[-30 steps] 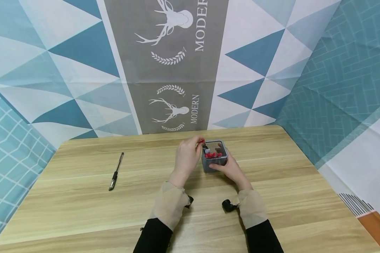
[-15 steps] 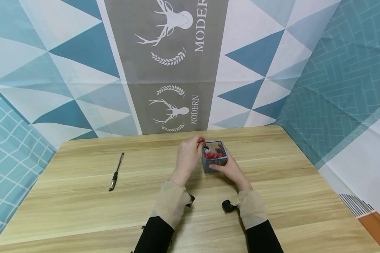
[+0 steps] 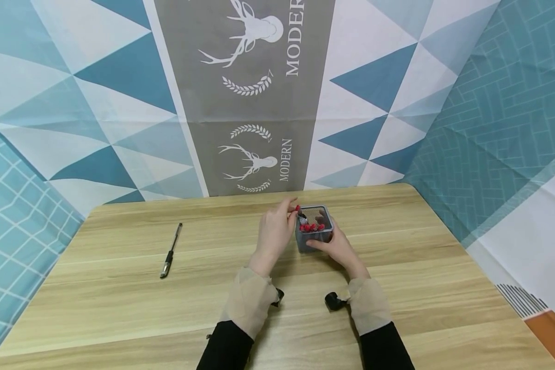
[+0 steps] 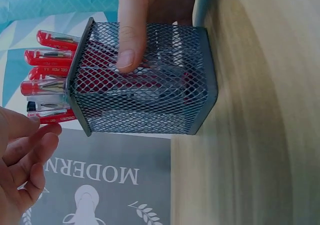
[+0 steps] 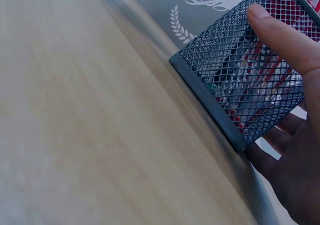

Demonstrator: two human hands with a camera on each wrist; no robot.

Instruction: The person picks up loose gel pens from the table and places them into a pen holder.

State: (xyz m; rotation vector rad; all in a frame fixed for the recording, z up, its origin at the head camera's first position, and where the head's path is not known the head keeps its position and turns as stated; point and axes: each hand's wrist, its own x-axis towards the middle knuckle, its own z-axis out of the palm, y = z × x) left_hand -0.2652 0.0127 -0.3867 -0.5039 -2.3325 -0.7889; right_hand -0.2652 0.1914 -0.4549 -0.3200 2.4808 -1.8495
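Note:
A dark mesh pen holder (image 3: 312, 241) stands on the table with several red-capped gel pens (image 4: 47, 87) and a black-ended pen (image 4: 35, 106) in it. My right hand (image 3: 339, 247) grips the holder from the right, its thumb (image 5: 280, 35) across one mesh side and fingers round behind. At the holder's left rim, my left hand (image 3: 275, 231) has its fingertips right at the end of a red gel pen (image 4: 55, 116) standing in the corner. Its index finger lies spread from the thumb, next to that pen's end.
A clear pen with a black grip (image 3: 168, 254) lies alone on the left part of the wooden table (image 3: 120, 303). A patterned cloth (image 3: 254, 103) hangs just behind the table's far edge. Black wrist gear (image 3: 335, 301) sits by the right cuff.
The left fingers have spread apart at the red gel pen's end, the index finger lifting away from it. The right hand and the pen holder stay in place.

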